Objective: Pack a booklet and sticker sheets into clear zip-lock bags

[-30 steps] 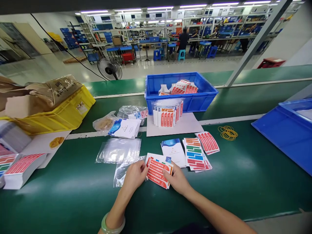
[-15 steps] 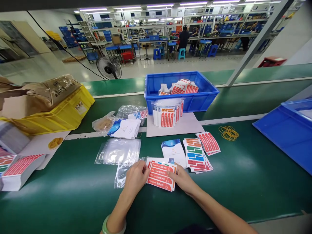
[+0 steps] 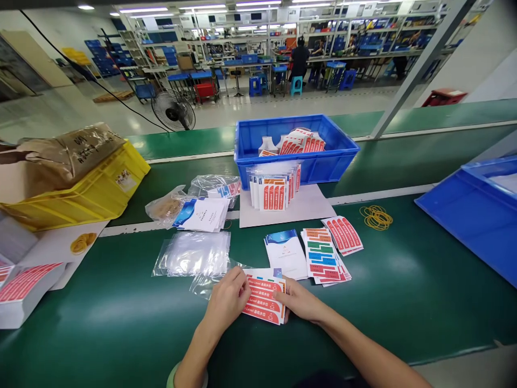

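Both my hands rest on the green belt [image 3: 121,334] and grip a small stack of red and white label sheets [image 3: 264,302]. My left hand [image 3: 226,302] pinches its left edge, fingers curled. My right hand [image 3: 301,302] holds the right edge. A clear plastic bag [image 3: 205,284] lies partly under my left hand. Just beyond the stack lie a white and blue card [image 3: 286,253], a pile of coloured sticker sheets [image 3: 325,261] and red label sheets [image 3: 343,234].
A pile of clear bags [image 3: 194,254], booklets [image 3: 202,214], bagged sets [image 3: 274,189] on a white sheet, a blue bin [image 3: 250,141] with packs, rubber bands [image 3: 375,216], a yellow crate [image 3: 97,188], label stacks [image 3: 24,285] at left, a blue tray [image 3: 476,215] at right. A person stands far back.
My hands drew the label stack a little nearer to me and squared it; my left hand slid further over its left edge. The view tilted slightly down.
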### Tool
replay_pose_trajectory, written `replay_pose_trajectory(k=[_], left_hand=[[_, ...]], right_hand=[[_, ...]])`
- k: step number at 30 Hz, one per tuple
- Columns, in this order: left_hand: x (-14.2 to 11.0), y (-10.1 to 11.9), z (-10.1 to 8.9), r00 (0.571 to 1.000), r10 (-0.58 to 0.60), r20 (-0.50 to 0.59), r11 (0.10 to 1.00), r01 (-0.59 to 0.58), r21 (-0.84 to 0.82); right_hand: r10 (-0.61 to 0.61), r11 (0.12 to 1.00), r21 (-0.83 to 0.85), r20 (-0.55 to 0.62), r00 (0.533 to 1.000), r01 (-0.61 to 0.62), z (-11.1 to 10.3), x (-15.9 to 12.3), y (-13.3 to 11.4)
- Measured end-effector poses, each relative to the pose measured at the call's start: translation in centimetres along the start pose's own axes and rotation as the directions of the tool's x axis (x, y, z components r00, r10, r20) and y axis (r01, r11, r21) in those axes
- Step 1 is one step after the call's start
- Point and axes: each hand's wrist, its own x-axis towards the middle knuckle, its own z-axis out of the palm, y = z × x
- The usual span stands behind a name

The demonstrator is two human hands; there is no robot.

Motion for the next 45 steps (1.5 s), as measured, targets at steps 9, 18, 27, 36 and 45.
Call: replay_pose_trajectory(k=[9, 18, 27, 36, 45], left_hand=[[-0.1, -0.1, -0.8, 0.998, 0.042, -0.043, 0.999, -0.044, -0.031], [-0.3, 0.8, -1.0, 0.996, 0.088, -0.021, 0.978, -0.091, -0.189], [-0.7, 1.5, -2.1, 0.994, 0.083, -0.077, 0.883, -0.109, -0.456], [-1.3, 2.8, -1.5, 0.986, 0.155, -0.069, 0.881, -0.169, -0.441], [-2.0, 3.9, -1.2, 0.967, 0.237, -0.090, 0.859, -0.252, -0.445]], right_hand=[[-0.243, 0.968, 0.041, -0.074, 0.967, 0.247, 1.9, 0.3, 1.0], [-0.340, 0.918, -0.259, -0.118, 0.933, 0.301, 2.7, -0.5, 0.6], [-0.247, 0.968, 0.066, 0.051, 0.968, 0.243, 1.5, -0.3, 0.9], [-0.259, 0.955, 0.139, -0.044, 0.965, 0.263, 2.4, 0.0, 0.7], [-0.194, 0.965, 0.186, 0.047, 0.980, 0.183, 2.2, 0.5, 1.4]])
